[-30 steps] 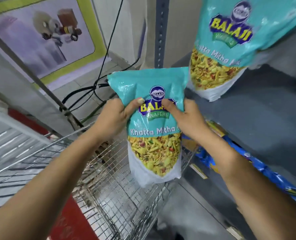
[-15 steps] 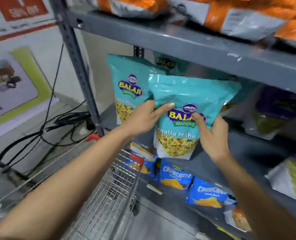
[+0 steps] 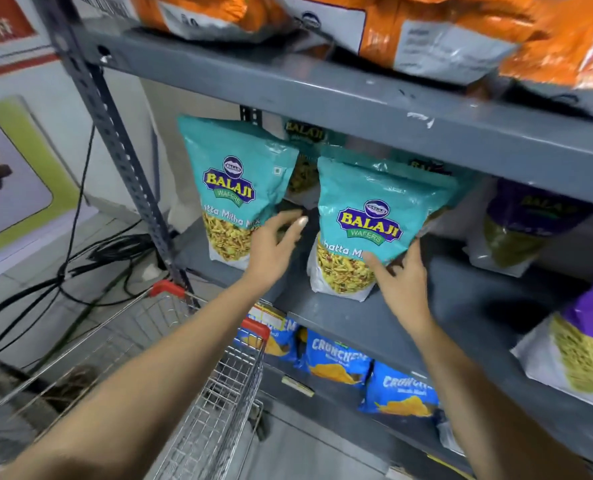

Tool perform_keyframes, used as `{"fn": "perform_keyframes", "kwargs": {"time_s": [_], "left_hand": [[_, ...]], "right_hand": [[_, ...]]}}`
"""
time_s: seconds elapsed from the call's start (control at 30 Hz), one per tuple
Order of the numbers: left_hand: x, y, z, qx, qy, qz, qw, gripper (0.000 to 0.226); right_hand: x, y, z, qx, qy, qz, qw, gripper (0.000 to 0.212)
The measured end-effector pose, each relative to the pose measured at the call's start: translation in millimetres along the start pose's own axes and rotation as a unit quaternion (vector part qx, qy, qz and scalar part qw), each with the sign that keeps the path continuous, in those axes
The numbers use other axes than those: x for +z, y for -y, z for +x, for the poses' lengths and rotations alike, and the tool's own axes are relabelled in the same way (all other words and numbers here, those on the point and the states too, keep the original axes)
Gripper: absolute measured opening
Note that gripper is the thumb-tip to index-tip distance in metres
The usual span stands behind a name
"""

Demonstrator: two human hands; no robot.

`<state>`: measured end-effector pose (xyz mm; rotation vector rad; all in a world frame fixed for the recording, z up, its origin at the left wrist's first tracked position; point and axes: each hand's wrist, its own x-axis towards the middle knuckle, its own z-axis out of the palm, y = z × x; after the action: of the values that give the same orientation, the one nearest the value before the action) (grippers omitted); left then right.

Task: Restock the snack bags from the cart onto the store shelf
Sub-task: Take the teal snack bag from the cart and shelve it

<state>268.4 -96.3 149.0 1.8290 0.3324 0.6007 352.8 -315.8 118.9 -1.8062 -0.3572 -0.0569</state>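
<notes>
- Two hands are up at the middle shelf. Your right hand has its fingers spread against the lower right corner of the nearer teal snack bag, touching it without a closed grip.
- Your left hand is open and loose, holding nothing, in the gap between the two front teal bags; whether it brushes the left teal bag you cannot tell.
- That nearer bag stands upright on the shelf, its base near the front edge, leaning back slightly.
- The left teal bag stands upright beside the grey upright post, apart from the nearer one.
- More teal bags sit behind these two, partly hidden.
- Purple bags occupy the same shelf further to your right.
- Orange bags lie on the shelf above.
- Blue chip bags line the shelf below.
- Your wire cart sits under your left forearm, its red-capped corner close to the shelf.
</notes>
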Motion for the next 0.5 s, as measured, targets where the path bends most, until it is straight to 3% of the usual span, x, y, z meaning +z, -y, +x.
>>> {"fn": "perform_keyframes", "kwargs": {"time_s": [0.1,0.17,0.27,0.37,0.43,0.5], "left_hand": [[-29,37,-28,-0.026,-0.104,0.031,0.994,0.016],[-50,58,-38,-0.026,-0.18,0.076,0.98,0.016],[-71,78,-37,-0.067,-0.221,0.109,0.967,0.074],[-72,87,-24,-0.102,-0.156,0.121,0.975,0.127],[-65,89,-16,-0.094,-0.106,0.119,0.983,0.141],[-58,91,-11,-0.087,-0.11,0.118,0.983,0.141]], "right_hand": [[0,-26,5,0.062,0.08,0.005,0.995,0.102],[4,-35,7,0.084,0.116,0.004,0.99,0.107],[10,-42,6,0.091,0.105,-0.001,0.99,0.104],[13,-40,-1,0.096,0.064,-0.022,0.993,0.096],[12,-35,-8,0.092,0.048,-0.033,0.994,0.089],[10,-30,-15,0.083,0.039,-0.039,0.995,0.082]]}}
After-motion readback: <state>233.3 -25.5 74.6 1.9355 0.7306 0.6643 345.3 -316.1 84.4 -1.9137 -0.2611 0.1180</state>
